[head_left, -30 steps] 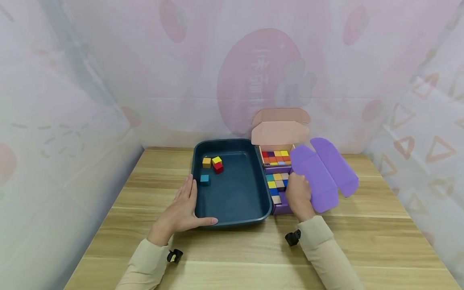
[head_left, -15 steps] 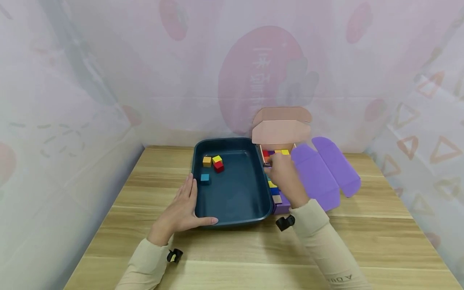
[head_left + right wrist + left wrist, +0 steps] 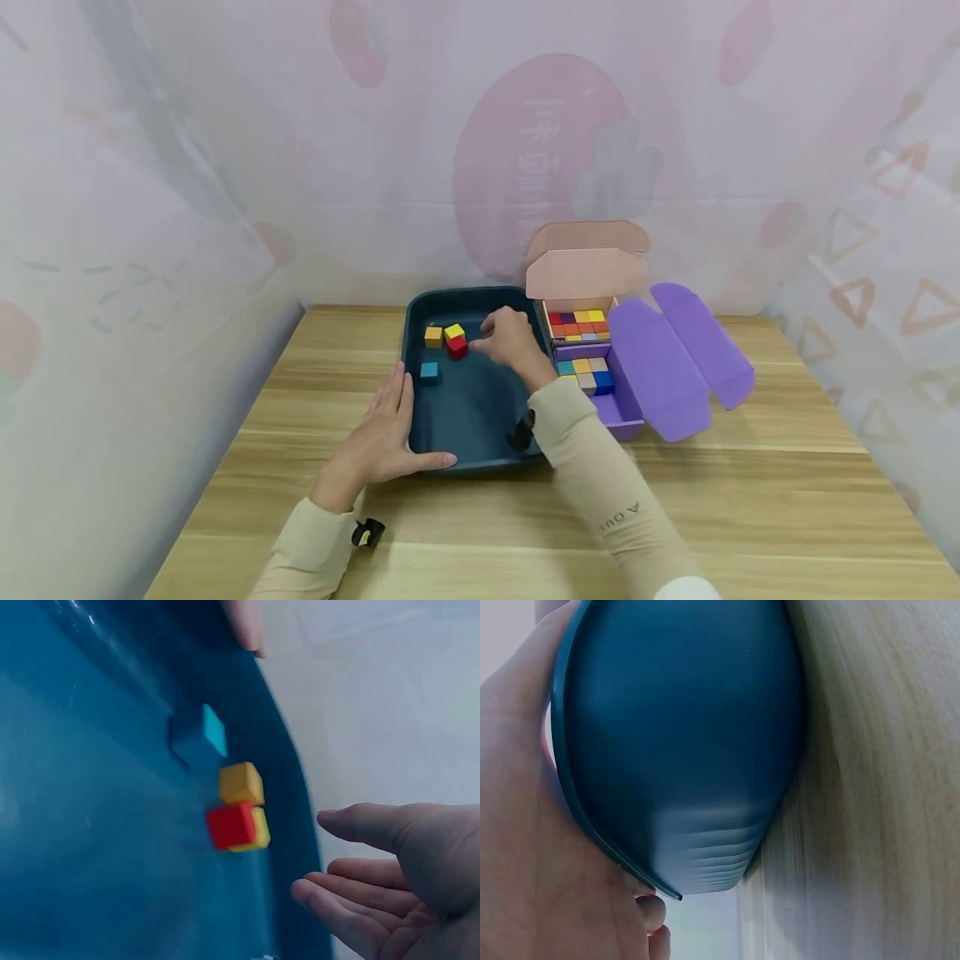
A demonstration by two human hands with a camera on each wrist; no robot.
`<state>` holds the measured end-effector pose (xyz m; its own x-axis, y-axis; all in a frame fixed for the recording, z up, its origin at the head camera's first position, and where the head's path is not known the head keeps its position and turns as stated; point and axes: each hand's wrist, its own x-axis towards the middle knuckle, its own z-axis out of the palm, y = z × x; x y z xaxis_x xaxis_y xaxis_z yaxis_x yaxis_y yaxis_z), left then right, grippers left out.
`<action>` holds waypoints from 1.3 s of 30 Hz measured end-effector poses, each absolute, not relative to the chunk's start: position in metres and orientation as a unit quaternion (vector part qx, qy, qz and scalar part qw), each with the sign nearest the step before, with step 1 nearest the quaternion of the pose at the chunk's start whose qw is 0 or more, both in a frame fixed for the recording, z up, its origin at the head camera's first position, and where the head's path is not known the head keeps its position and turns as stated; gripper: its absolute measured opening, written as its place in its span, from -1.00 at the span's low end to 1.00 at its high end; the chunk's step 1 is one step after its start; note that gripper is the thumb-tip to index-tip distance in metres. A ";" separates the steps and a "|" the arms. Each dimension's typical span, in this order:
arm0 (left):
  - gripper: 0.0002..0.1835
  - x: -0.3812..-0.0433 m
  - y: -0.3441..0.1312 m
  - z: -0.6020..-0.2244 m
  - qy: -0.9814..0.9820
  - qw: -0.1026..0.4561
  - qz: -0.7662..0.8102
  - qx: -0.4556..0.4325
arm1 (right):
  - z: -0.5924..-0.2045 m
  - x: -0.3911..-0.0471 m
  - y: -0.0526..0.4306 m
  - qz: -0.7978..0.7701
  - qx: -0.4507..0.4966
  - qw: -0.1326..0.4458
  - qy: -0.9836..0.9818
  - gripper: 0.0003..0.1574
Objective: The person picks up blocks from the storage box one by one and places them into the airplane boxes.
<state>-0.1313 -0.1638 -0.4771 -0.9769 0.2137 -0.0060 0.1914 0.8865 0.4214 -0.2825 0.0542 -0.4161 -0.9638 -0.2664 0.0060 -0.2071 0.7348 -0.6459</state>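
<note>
My left hand rests along the near-left corner of a dark teal tray, fingers straight on the left rim and thumb on the front one. In the left wrist view that hand lies against the tray's rim. Over the tray hangs my right hand; the right wrist view shows thumb and fingers apart with nothing between them. Just left of it lie a red cube, a yellow cube and an orange cube. A light-blue cube sits nearer the front.
Right of the tray stands an open purple box with several coloured cubes, partly hidden by my right forearm. Its flap lies spread to the right. Behind is an open pinkish box of cubes. A wooden table bears everything; fabric hangs behind.
My right hand has moved left from the purple box, past the front of the pinkish box, to above the tray. My left hand and the cubes in the tray stay in place.
</note>
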 end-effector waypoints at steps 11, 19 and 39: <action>0.62 -0.132 -0.161 -0.480 0.972 0.025 0.209 0.102 | -0.456 -0.295 0.023 -0.354 -0.071 0.047 0.931 -0.49; 0.61 -0.133 -0.159 -0.482 0.971 0.021 0.211 0.106 | -0.465 -0.296 0.015 -0.360 -0.067 0.034 0.930 -0.70; 0.59 -0.130 -0.158 -0.480 0.972 0.024 0.209 0.106 | -0.472 -0.295 -0.003 -0.312 -0.047 0.005 0.949 -0.49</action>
<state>-0.1303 -0.1583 -0.4802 -0.9765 0.2155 -0.0013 0.1958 0.8898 0.4121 -0.2955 -0.0033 -0.4716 -0.9956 -0.0917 0.0198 -0.0856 0.8013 -0.5922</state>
